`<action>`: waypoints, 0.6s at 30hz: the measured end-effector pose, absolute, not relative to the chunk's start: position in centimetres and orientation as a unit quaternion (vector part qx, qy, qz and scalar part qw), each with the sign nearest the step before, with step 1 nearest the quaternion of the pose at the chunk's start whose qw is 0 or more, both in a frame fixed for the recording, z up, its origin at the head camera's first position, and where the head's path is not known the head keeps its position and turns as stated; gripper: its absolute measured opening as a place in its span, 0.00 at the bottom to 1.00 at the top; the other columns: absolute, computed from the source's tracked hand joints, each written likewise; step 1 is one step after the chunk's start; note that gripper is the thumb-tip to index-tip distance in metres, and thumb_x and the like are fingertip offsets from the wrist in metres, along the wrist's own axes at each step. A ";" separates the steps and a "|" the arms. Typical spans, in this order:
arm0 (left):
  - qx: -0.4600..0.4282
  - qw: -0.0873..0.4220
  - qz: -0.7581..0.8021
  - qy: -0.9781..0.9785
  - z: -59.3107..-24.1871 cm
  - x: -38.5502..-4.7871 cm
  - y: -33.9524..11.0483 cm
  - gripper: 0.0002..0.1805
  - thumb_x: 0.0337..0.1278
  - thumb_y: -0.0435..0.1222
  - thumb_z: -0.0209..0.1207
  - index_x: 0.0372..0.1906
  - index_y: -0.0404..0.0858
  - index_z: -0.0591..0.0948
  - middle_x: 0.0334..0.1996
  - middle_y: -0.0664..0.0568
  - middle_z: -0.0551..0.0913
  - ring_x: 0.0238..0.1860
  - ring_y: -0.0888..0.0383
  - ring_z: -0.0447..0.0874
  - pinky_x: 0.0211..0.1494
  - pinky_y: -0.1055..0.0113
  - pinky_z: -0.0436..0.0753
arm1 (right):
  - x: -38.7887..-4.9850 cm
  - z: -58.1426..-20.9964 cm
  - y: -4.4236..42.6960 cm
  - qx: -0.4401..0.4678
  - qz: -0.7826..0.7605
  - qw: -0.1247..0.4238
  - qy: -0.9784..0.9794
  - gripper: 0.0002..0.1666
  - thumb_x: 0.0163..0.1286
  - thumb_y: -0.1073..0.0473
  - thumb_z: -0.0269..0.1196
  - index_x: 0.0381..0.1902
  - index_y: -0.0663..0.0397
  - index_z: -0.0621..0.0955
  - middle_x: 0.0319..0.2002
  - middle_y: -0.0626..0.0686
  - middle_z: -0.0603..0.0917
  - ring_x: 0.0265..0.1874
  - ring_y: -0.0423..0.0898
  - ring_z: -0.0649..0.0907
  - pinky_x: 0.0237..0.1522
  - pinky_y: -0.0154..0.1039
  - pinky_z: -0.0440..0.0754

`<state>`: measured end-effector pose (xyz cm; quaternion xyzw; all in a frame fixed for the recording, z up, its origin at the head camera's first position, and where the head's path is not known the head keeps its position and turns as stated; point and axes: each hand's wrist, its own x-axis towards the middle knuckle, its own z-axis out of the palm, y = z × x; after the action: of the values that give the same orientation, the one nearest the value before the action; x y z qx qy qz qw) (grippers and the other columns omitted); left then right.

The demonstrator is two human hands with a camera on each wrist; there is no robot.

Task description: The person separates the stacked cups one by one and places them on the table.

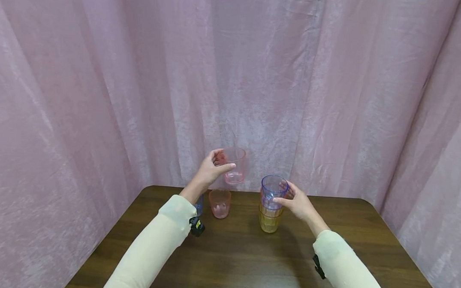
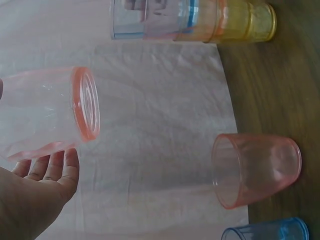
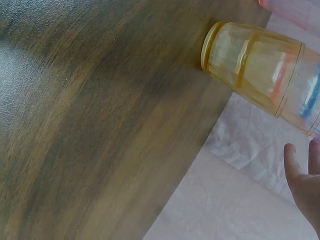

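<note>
My left hand (image 1: 211,169) holds a clear pink cup (image 1: 235,172) upright in the air, thumb on the near side and fingers on the far side. Below it another pink cup (image 1: 219,203) stands on the table. To the right is a stack of nested clear cups: a yellow cup (image 3: 250,60) at the bottom, an orange-tinted one in the middle and a blue-rimmed cup (image 1: 273,186) on top. My right hand (image 1: 298,201) grips the blue-rimmed cup between thumb and fingers. In the right wrist view only some fingers show beside the stack.
A blue cup (image 2: 270,231) stands left of the standing pink cup, mostly hidden behind my left forearm in the head view. The brown wooden table (image 1: 229,255) ends at a back edge. Pink curtains (image 1: 264,76) hang behind it and at both sides.
</note>
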<state>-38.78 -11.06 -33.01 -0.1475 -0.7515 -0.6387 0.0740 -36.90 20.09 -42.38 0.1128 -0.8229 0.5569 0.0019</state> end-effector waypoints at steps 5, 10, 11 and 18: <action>-0.143 0.075 -0.636 -0.754 -33.8 -39.0 -12.0 0.43 0.53 0.37 0.71 0.72 0.36 0.63 0.63 0.41 0.72 0.64 0.46 0.69 0.68 0.52 0.68 | -37.0 -42.5 20.1 0.111 0.551 -0.001 -0.827 0.59 0.62 0.46 0.72 0.79 0.58 0.52 0.72 0.68 0.62 0.71 0.65 0.63 0.66 0.60 0.66; -0.130 0.068 -0.626 -0.766 -34.1 -38.6 -13.0 0.45 0.53 0.40 0.72 0.73 0.39 0.62 0.64 0.43 0.71 0.67 0.46 0.66 0.70 0.50 0.66 | -36.9 -42.6 20.0 0.109 0.547 -0.004 -0.830 0.59 0.62 0.45 0.72 0.79 0.58 0.52 0.73 0.68 0.61 0.71 0.66 0.62 0.66 0.61 0.65; -0.128 0.069 -0.625 -0.767 -34.2 -38.6 -13.2 0.45 0.53 0.40 0.72 0.73 0.39 0.62 0.64 0.43 0.71 0.67 0.46 0.66 0.70 0.50 0.66 | -36.9 -42.5 20.0 0.109 0.548 -0.004 -0.830 0.59 0.62 0.45 0.72 0.79 0.58 0.52 0.73 0.68 0.61 0.71 0.66 0.62 0.66 0.61 0.65; -0.128 0.065 -0.629 -0.764 -35.3 -38.4 -14.4 0.46 0.53 0.39 0.72 0.74 0.36 0.60 0.66 0.40 0.70 0.69 0.44 0.64 0.70 0.51 0.66 | -36.8 -42.4 20.1 0.109 0.552 -0.003 -0.827 0.58 0.63 0.46 0.72 0.79 0.59 0.52 0.72 0.68 0.62 0.71 0.66 0.63 0.66 0.61 0.66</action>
<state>-38.38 -14.39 -35.28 -0.1276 -0.7638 -0.6293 0.0654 -36.76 20.08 -42.38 0.1090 -0.8265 0.5522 -0.0029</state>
